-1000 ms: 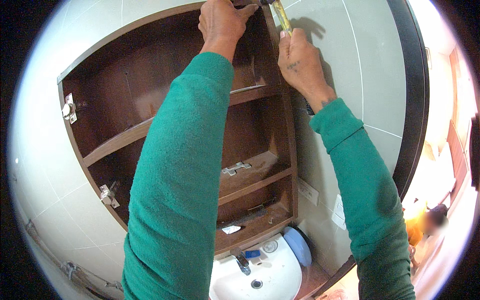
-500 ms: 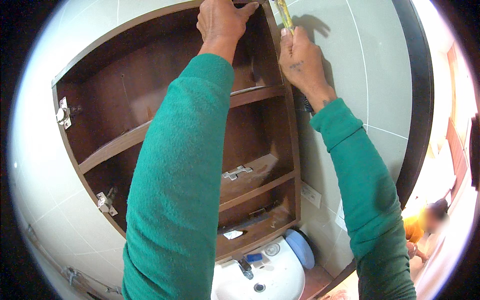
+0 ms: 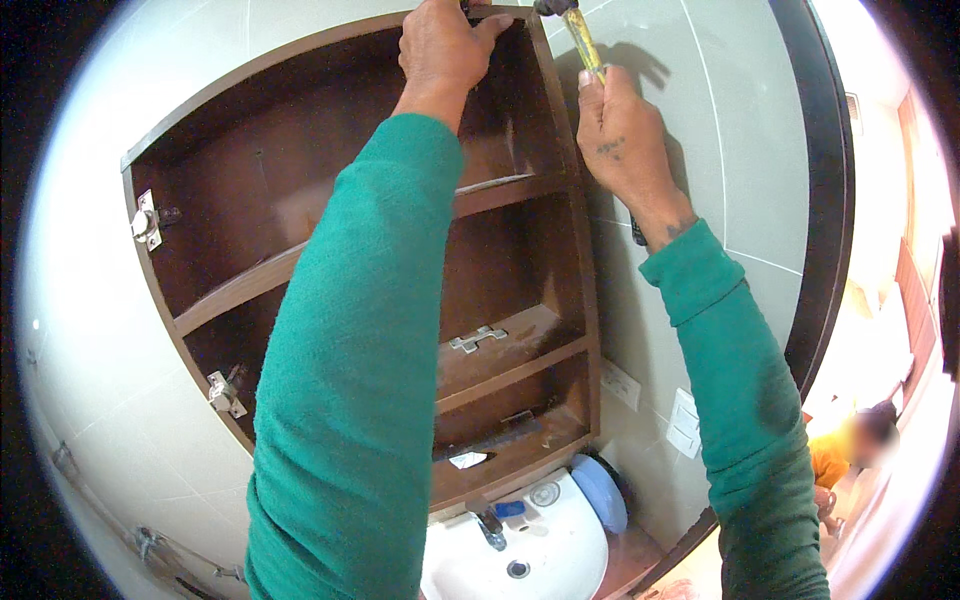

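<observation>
My right hand (image 3: 622, 130) is wrapped round the yellow handle of a hammer (image 3: 583, 42). The hammer's dark head is up by the top right corner of a brown wooden cabinet (image 3: 370, 235) that has no doors on it. My left hand (image 3: 445, 48) is at the cabinet's top edge, with the thumb stretched toward that corner. Its other fingers curl over the edge, mostly out of sight, and a bit of something dark shows beside them. Metal hinges (image 3: 147, 222) are fixed along the cabinet's left side. On an inner shelf lies a loose metal hinge (image 3: 478, 340).
Below the cabinet is a white washbasin (image 3: 560, 560) with a faucet (image 3: 490, 530) and a blue object (image 3: 510, 509). A light blue round item (image 3: 600, 495) leans beside it. A switch plate (image 3: 684, 425) is on the tiled wall. A person in yellow (image 3: 828, 458) is at the far right.
My right hand has moved slightly right and down with the hammer, and the hammer's head has come into view. My left hand stays at the cabinet's top edge. The view has shifted a little.
</observation>
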Available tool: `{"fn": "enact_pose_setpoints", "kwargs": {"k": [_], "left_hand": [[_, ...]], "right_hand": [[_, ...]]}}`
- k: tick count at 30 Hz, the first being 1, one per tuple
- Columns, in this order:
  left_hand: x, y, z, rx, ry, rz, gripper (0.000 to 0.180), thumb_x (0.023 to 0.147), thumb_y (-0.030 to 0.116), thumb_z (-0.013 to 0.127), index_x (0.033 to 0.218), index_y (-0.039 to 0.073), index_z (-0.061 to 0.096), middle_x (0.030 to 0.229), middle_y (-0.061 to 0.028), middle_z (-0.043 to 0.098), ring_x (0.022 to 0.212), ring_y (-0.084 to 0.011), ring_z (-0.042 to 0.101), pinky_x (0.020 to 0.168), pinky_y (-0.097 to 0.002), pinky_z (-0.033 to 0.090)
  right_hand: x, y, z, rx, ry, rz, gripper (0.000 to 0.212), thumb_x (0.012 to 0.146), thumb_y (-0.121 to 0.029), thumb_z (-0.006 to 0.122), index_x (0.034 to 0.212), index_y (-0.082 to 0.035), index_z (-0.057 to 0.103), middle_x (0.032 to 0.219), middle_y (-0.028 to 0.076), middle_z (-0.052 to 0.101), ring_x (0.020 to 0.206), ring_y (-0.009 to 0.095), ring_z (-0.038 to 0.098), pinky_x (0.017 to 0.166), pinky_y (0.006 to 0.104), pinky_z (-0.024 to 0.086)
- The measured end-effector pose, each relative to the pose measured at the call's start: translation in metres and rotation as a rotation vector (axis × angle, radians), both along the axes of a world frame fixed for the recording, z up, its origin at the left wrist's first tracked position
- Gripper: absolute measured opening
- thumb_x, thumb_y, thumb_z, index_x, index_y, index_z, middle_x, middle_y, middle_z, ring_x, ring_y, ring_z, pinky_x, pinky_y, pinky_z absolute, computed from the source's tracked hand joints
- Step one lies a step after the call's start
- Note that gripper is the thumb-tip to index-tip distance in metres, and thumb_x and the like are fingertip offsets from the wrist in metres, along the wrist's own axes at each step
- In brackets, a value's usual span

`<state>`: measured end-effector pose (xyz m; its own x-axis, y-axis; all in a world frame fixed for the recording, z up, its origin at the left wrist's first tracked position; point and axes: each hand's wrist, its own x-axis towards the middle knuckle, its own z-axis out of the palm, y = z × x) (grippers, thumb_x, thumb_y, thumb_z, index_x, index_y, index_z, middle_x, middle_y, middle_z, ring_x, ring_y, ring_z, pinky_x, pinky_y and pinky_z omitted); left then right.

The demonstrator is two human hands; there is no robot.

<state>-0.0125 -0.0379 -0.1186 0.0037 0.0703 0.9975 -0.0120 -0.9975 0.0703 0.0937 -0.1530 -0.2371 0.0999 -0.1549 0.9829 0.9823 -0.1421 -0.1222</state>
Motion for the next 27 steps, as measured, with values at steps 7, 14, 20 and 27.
{"fn": "enact_pose_setpoints", "kwargs": {"k": [7, 14, 20, 27], "left_hand": [[0.009, 0.028, 0.016, 0.137, 0.021, 0.122, 0.039, 0.084, 0.046, 0.082, 0.108, 0.017, 0.076, 0.101, -0.0142, 0.076, 0.096, -0.0373, 0.072, 0.087, -0.0482, 0.056], [-0.001, -0.010, -0.006, -0.030, -0.015, 0.077, 0.022, 0.087, 0.022, 0.080, 0.106, 0.013, 0.074, 0.106, -0.0157, 0.074, 0.103, -0.0382, 0.070, 0.086, -0.0479, 0.055], [0.006, 0.000, 0.000, 0.002, -0.017, 0.063, 0.022, 0.087, 0.023, 0.079, 0.105, 0.013, 0.073, 0.108, -0.0138, 0.073, 0.103, -0.0374, 0.069, 0.086, -0.0481, 0.055], [0.020, 0.034, 0.012, 0.213, -0.102, 0.185, 0.031, 0.084, 0.038, 0.081, 0.106, 0.017, 0.077, 0.103, -0.0141, 0.075, 0.099, -0.0372, 0.071, 0.088, -0.0468, 0.056]], "right_hand": [[0.011, 0.014, 0.018, -0.010, -0.078, 0.023, 0.032, 0.107, -0.027, 0.050, 0.097, 0.003, 0.050, 0.076, 0.031, 0.064, 0.074, 0.054, 0.064, 0.064, 0.0603, 0.051], [0.028, 0.025, 0.011, 0.027, -0.097, 0.039, 0.031, 0.106, -0.026, 0.052, 0.096, 0.003, 0.050, 0.076, 0.032, 0.064, 0.073, 0.054, 0.064, 0.063, 0.0595, 0.051], [0.030, 0.027, 0.010, 0.030, -0.083, 0.016, 0.029, 0.105, -0.025, 0.053, 0.097, 0.003, 0.050, 0.076, 0.032, 0.064, 0.073, 0.054, 0.064, 0.063, 0.0594, 0.052], [-0.006, 0.010, 0.002, 0.051, 0.021, 0.053, 0.030, 0.105, -0.024, 0.052, 0.097, 0.005, 0.052, 0.075, 0.033, 0.064, 0.073, 0.053, 0.065, 0.063, 0.0587, 0.051]]}}
